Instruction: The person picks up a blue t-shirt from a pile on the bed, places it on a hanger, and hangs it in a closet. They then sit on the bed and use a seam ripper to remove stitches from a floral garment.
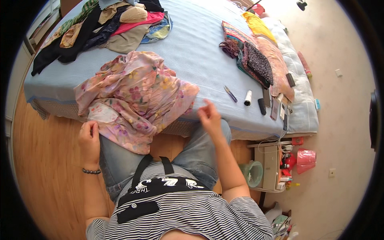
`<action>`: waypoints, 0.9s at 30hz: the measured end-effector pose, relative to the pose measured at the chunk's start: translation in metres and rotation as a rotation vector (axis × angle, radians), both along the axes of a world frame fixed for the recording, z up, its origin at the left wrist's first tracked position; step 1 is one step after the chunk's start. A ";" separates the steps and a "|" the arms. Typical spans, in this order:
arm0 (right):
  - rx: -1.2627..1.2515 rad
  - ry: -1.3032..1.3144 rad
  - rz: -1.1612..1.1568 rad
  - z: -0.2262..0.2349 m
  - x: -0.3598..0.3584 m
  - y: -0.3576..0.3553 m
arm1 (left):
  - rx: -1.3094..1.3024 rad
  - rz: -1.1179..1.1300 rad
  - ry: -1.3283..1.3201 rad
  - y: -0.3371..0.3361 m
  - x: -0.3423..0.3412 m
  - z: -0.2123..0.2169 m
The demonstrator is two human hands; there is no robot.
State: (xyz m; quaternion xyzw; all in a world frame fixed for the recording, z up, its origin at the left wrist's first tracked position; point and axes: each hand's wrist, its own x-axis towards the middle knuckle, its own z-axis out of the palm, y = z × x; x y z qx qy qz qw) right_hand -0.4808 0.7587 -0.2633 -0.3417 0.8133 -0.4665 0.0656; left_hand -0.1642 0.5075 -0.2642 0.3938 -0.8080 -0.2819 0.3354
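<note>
A crumpled pink garment or cloth with a floral print hangs over the near edge of the bed and across my lap. My left hand pinches its lower left edge, beside a pale patch of the fabric. Off the cloth's right side, my right hand is raised above my knee, fingers bent together and apart from the cloth. Anything thin between those fingers is too small to make out. On the bed to the right lie small scissors with dark blue handles and a white cylinder with a black end.
Mixed clothes are heaped at the bed's far left. Folded patterned cloths lie on the right, with a black case and phones nearby. Below the bed's right end stand a small cabinet and a green bin.
</note>
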 end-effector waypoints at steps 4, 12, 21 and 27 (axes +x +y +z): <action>0.252 0.365 -0.317 0.007 -0.096 0.020 | 0.215 -0.008 0.203 -0.025 0.024 -0.039; 0.786 0.512 -0.412 -0.036 -0.170 0.050 | 0.593 -0.030 0.458 -0.020 0.020 -0.031; -0.067 -0.494 0.269 0.021 0.018 -0.079 | 0.412 0.030 0.441 -0.005 0.017 -0.025; 0.055 0.188 0.675 0.013 0.152 -0.149 | 0.260 0.000 0.406 0.000 0.014 -0.022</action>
